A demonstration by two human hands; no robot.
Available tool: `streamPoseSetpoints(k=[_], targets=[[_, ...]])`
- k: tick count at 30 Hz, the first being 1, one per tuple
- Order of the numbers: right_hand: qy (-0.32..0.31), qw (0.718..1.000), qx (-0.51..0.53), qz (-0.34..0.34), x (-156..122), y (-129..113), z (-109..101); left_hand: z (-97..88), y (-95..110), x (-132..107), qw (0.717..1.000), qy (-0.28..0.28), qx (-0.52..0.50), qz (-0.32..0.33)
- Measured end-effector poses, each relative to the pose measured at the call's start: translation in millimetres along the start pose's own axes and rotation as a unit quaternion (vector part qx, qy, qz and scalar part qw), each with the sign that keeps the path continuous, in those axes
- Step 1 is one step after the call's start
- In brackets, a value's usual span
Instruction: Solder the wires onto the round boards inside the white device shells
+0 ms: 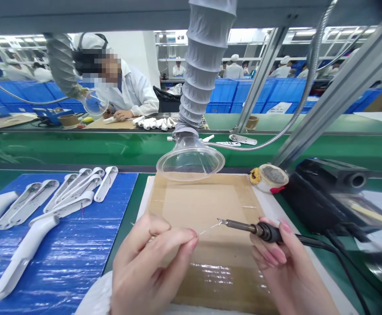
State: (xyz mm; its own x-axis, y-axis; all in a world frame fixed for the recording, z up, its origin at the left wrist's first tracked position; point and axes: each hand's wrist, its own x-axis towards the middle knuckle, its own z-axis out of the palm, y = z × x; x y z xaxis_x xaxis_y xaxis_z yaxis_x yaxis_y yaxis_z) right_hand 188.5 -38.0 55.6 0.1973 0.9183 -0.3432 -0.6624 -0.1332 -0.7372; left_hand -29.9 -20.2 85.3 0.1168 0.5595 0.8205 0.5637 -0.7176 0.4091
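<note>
My right hand (pixel 284 267) is closed round the black handle of a soldering iron (pixel 250 227), whose metal tip points left over a brown cardboard pad (pixel 204 197). My left hand (pixel 151 262) pinches a thin silvery solder wire (pixel 207 229) between thumb and fingers. The wire's free end meets the iron's tip at about the pad's middle. Both hands hover low over the near half of the pad.
Several white plastic handle shells (pixel 69 192) lie on a blue mat (pixel 79 245) at left. A clear fume-extractor funnel (pixel 191 162) on a grey hose hangs above the pad's far edge. A tip-cleaning sponge tin (pixel 269 177) and a black soldering station (pixel 331 192) stand at right. A person in white works across the green belt (pixel 112 148).
</note>
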Motion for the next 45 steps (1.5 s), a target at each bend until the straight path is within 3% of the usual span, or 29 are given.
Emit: streamPoseSetpoints(k=[22,34,40,45], targets=[[-0.007,1.000,-0.024,0.002,1.3,3.6,-2.6,-0.6,-0.8,-1.9,1.000,0.007,-0.014,-0.007],[0.062,0.997,-0.034,0.012,-0.5,3.4,6.6,-0.6,-1.5,-2.4,1.000,0.005,-0.028,0.013],[0.048,0.998,-0.035,0.014,0.4,4.8,5.1,2.2,2.5,-3.7,0.999,0.021,-0.033,-0.033],[0.009,0.999,-0.031,0.013,3.2,8.7,-3.1,0.7,1.3,-4.8,0.999,0.030,-0.034,-0.011]])
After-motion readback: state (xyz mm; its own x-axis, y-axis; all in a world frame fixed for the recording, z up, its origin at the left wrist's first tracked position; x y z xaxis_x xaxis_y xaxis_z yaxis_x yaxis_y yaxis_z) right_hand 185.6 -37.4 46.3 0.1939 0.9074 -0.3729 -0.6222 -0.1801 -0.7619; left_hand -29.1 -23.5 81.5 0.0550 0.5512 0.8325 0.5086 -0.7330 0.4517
